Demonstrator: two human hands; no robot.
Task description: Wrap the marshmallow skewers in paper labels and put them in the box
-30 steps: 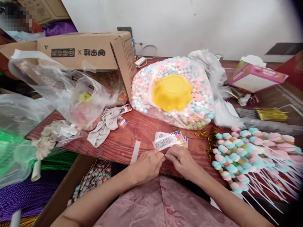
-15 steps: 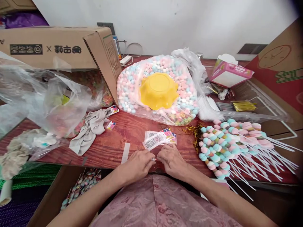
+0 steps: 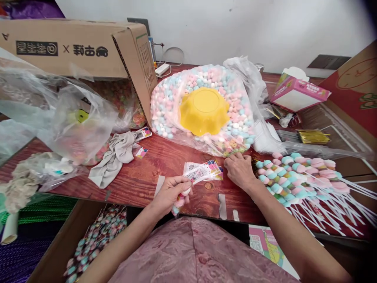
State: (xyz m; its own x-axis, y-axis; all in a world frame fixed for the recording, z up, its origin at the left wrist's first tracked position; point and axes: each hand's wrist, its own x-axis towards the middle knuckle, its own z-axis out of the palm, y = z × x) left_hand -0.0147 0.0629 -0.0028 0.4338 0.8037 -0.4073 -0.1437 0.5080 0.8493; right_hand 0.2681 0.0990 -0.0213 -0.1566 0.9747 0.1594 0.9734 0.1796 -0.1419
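Observation:
My left hand is closed around a marshmallow skewer with pink, white and blue pieces, held over the table's front edge; its lower part is hidden. My right hand rests on the table with curled fingertips, covering most of the gold twist ties. What those fingertips pinch, if anything, is hidden. Between the hands lies a fanned stack of printed labels. Just right of my right hand is a pile of marshmallow skewers on white sticks.
Behind the labels, a yellow scalloped bowl sits upside down on a big clear bag of marshmallows. A cardboard box, plastic bags and a grey cloth stand left. A pink carton is at back right. Below left, another box holds more skewers.
My hands were together at the table's front edge and are now apart. The right moved right and forward to the gold ties. The left keeps the skewer, which now shows more.

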